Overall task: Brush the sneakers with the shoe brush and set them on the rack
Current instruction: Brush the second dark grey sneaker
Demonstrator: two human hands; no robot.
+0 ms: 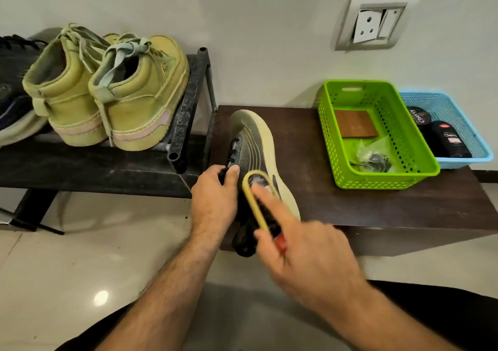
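A grey sneaker (252,140) with a cream sole lies tilted on its side on the dark wooden bench (310,197), toe pointing away. My left hand (215,197) grips its laced upper near the tongue. My right hand (304,253) holds a yellow-edged shoe brush (256,197) against the sneaker's side, forefinger stretched along the brush's back; the hand is blurred by motion. The black metal rack (186,113) stands to the left, and a pair of olive-green high-top sneakers (107,92) sits on its top shelf, heels toward me.
A dark sneaker (13,86) sits at the rack's far left. On the bench, a green basket (377,135) holds a brown pad and a plastic bag; behind it a blue basket (452,124) holds black polish containers. A wall socket (374,22) is above. Pale tiled floor below.
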